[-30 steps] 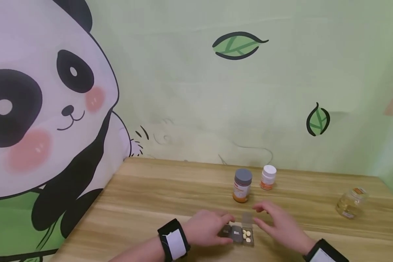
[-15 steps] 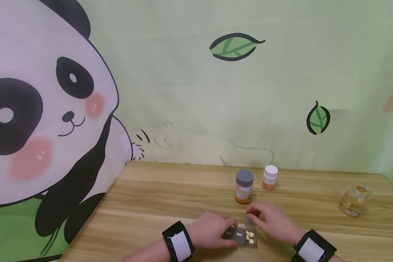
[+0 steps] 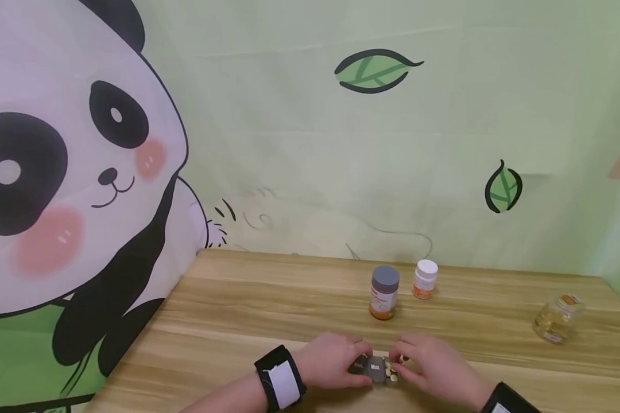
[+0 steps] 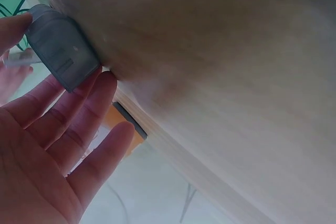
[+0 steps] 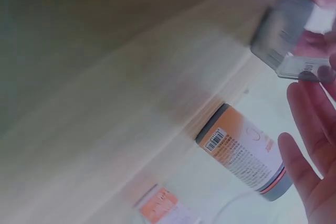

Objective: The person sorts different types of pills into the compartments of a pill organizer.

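Note:
A small grey pill organizer [image 3: 376,369] with day names on its lids lies on the wooden table, with pale yellow pills [image 3: 392,376] showing in its right-end compartment. My left hand [image 3: 330,361] grips its left part between thumb and fingers. In the left wrist view the fingertips sit along the organizer's [image 4: 65,51] side. At the right end, my right hand [image 3: 434,364] has its thumb and fingertips around the raised lid of that compartment. The right wrist view shows this clear lid [image 5: 300,68] tilted out from the body, with my fingers [image 5: 310,114] against it.
Behind the organizer stands a supplement bottle [image 3: 384,292] with a grey cap and an orange base. A smaller white-capped bottle [image 3: 424,279] is right of it. Farther right sits a clear jar [image 3: 557,318]. A printed panda backdrop [image 3: 289,143] rises behind the table [image 3: 268,292].
My right hand has come in from the right to the raised lid, taken hold of it and brought it lower over the pills. The left hand keeps its grip on the organizer.

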Demonstrator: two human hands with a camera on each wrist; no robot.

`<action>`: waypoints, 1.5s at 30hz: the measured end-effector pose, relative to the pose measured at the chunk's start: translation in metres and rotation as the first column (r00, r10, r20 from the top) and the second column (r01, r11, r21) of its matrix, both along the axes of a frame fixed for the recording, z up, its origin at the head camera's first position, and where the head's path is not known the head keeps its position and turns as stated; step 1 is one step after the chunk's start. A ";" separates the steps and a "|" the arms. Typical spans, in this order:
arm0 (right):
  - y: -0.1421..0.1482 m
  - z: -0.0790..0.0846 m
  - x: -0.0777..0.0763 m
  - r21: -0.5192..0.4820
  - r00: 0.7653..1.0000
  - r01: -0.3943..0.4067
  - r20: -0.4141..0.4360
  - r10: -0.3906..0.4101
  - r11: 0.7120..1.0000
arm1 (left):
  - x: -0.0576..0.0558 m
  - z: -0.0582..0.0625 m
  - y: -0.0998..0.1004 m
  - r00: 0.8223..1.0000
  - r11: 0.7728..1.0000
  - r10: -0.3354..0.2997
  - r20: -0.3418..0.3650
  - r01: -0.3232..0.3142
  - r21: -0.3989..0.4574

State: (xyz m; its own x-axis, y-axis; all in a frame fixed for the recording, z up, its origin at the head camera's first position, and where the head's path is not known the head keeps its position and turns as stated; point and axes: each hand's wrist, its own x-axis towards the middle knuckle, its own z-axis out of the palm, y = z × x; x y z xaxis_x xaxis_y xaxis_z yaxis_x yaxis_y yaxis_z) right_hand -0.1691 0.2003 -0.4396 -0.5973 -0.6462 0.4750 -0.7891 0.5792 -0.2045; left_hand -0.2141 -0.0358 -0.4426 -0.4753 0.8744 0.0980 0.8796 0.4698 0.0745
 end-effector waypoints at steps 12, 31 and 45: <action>-0.005 -0.006 0.008 0.151 0.992 -0.085 -0.079 0.098 0.985 | 0.002 0.000 -0.004 0.999 1.000 0.018 0.028 -0.018 -0.006; -0.006 -0.002 0.011 0.154 0.999 -0.044 0.000 0.044 0.987 | -0.001 0.007 -0.011 0.999 0.999 0.041 0.024 -0.042 0.005; -0.028 0.010 -0.007 0.380 0.990 0.083 0.076 -0.120 0.921 | 0.002 0.004 -0.008 0.999 1.000 -0.002 0.035 0.002 -0.015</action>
